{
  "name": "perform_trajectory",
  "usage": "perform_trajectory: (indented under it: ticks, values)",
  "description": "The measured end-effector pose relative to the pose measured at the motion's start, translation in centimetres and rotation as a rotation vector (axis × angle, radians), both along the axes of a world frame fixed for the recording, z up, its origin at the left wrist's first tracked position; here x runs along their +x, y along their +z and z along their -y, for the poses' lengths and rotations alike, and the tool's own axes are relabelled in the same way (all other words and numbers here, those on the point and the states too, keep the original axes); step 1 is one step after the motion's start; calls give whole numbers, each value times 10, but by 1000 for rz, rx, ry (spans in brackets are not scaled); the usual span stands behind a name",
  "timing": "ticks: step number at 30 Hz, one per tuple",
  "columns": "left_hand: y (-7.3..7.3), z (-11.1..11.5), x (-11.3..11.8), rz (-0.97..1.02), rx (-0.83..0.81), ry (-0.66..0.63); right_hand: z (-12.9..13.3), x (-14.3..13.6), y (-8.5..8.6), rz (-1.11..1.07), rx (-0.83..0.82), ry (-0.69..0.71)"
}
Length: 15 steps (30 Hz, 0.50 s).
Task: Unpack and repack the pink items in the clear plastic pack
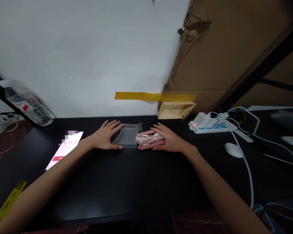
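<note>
A clear plastic box [125,136] lies on its side on the black tabletop, with a flap standing up at its right end. My left hand [108,136] grips its left end, thumb along the near edge and fingers spread over the far side. At the box's right end is a pink bundle [150,139] with many small white and pink sticks showing on top. My right hand [169,138] is wrapped over its right end, thumb on the near side. Whether the bundle's left end reaches inside the box, I cannot tell.
A phone [65,149] with a lit timer lies left of my left forearm, and a plastic bottle [30,104] leans behind it. A shallow wooden box [177,110] stands against the wall. On the right are a power strip [210,125], a white mouse [233,150] and loose cables.
</note>
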State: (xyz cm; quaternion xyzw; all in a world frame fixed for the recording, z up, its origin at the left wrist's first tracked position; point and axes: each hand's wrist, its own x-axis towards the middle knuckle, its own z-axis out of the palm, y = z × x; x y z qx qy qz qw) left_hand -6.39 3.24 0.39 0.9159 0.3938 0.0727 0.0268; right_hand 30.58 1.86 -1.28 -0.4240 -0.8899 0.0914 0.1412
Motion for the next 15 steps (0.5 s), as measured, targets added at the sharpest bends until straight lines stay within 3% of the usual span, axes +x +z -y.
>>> perform_trajectory:
  ticks: [8,15]
  values:
    - [-1,13,13,-41,41,-42,-8,8,-7,-73,1,-63]
    - [-6,16,27,19,45,86,-8,-6,-16,-207,41,-128]
